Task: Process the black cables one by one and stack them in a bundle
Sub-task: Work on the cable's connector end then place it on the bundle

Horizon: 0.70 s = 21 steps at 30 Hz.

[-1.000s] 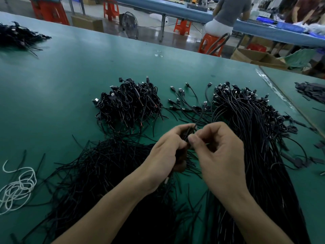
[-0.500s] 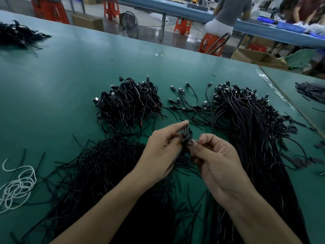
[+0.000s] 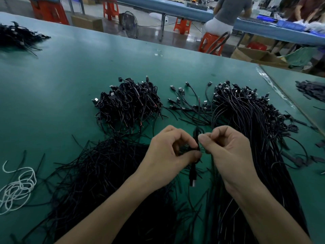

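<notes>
Pinching with thumb and forefinger, the left grip [image 3: 168, 155] is clamped on a folded black cable [image 3: 197, 136] at its waist. The loop stands above the fingers and the plug end [image 3: 193, 180] hangs below, over the desk [image 3: 70, 76]. The right grip [image 3: 228, 152] is curled just beside it, thumb pressed to forefinger right at the fold. Whether it holds the cable itself or a thin tie I cannot tell, as anything there is too fine to make out.

The step looks like binding this one cable at its middle. To do it well, the left pinch should stay firm so the fold does not spring open, and any wrap should sit snug at the waist rather than drift toward the loop. The plug is best left dangling free, since the mat of short black strands [image 3: 105, 173] lies right underneath and could snag it.

Once bound, the cable likely belongs on the heap of coiled cables [image 3: 128, 103] farther up the desk on the left. The mass of long straight cables [image 3: 255, 138] on the right probably supplies the next one.
</notes>
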Available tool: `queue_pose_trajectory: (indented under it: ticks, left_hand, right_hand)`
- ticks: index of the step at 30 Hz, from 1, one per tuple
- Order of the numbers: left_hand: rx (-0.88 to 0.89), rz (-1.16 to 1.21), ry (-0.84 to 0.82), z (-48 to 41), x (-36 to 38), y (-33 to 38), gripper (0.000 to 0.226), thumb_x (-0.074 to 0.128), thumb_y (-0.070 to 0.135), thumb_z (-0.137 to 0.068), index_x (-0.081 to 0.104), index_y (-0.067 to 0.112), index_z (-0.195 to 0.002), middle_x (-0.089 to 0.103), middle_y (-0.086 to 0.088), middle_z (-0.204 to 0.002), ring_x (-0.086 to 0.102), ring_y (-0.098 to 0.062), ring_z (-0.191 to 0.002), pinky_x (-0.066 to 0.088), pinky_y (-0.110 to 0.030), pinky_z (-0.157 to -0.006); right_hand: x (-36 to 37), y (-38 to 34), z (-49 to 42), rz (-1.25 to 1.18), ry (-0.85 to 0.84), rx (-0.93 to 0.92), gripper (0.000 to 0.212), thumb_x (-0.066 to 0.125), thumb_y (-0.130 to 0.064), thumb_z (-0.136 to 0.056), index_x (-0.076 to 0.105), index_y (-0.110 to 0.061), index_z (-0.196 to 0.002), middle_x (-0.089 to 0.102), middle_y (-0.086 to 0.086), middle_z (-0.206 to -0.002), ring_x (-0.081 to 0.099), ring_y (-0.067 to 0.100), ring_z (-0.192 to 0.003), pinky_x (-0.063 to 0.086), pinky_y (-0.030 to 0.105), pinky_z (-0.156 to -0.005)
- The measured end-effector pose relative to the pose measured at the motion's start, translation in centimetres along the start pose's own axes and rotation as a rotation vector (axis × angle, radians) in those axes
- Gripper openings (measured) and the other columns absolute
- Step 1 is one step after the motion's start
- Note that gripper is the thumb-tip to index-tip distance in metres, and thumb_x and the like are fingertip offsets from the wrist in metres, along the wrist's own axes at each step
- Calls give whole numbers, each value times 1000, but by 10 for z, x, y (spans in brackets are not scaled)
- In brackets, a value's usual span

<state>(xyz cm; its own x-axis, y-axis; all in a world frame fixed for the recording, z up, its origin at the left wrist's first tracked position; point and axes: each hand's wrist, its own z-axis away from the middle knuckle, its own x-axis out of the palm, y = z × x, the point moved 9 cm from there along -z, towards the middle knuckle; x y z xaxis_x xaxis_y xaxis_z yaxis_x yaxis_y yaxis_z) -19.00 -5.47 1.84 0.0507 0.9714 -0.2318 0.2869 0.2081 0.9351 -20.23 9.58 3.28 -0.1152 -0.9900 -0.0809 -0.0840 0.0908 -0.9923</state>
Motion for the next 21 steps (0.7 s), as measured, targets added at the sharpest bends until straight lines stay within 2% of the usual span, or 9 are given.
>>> queue_pose_trajectory:
  ticks: [3,6,8,12,15,18,21]
  left_hand:
    - [-52,14,24,1,0,-8,24,83,23,-80,62,30,-71,60,11,-59,47,0,-48,39,-14,-49]
    - [-93,93,30,1,-2,-10,10,76,29,-87,72,27,-78,69,4,-62,62,-9,-50,46,-19,-48]
    - [-135,250,22,0,-2,-12,7,72,18,-92,76,21,-87,72,-4,-68,68,-18,-57,52,-22,-52]
    - [-132,362,34,-3,-3,-9,18,63,-6,-91,74,6,-101,77,0,-87,73,-11,-83,55,-18,-71]
    - [-256,554,34,-2,0,-15,34,43,-12,-96,72,6,-101,77,-8,-95,71,-14,-87,55,-20,-72]
    - [-317,648,63,-2,-6,-16,29,40,6,-96,67,16,-90,72,-21,-108,66,-18,-86,51,-26,-66]
    - [-309,599,58,-3,-10,-16,22,49,37,-92,62,24,-78,72,-23,-101,60,-25,-85,41,-28,-64]
  right_hand:
    - [11,-11,7,26,-64,-88,33,73,2,-83,57,-23,-68,68,-5,-71,64,5,-68,52,16,-67]
    - [20,-20,13,-37,-132,-120,37,73,0,-83,62,-31,-66,69,-4,-74,66,6,-71,54,17,-70]
    - [23,-22,13,-47,-172,-129,34,73,-1,-82,64,-30,-68,69,-5,-73,66,6,-71,54,18,-69]
    - [27,-12,17,-40,-213,-85,24,71,3,-83,61,-16,-74,69,-5,-71,67,7,-72,54,18,-71]
    - [25,-6,16,-94,-208,-44,23,70,6,-84,59,-13,-75,68,-5,-69,65,7,-70,53,16,-69]
    - [23,8,16,-105,-212,30,25,70,6,-83,58,-14,-75,64,-7,-65,60,4,-64,49,13,-64]
    - [19,23,17,-139,-197,125,26,71,4,-83,54,-15,-74,62,-8,-62,57,2,-59,47,12,-59]
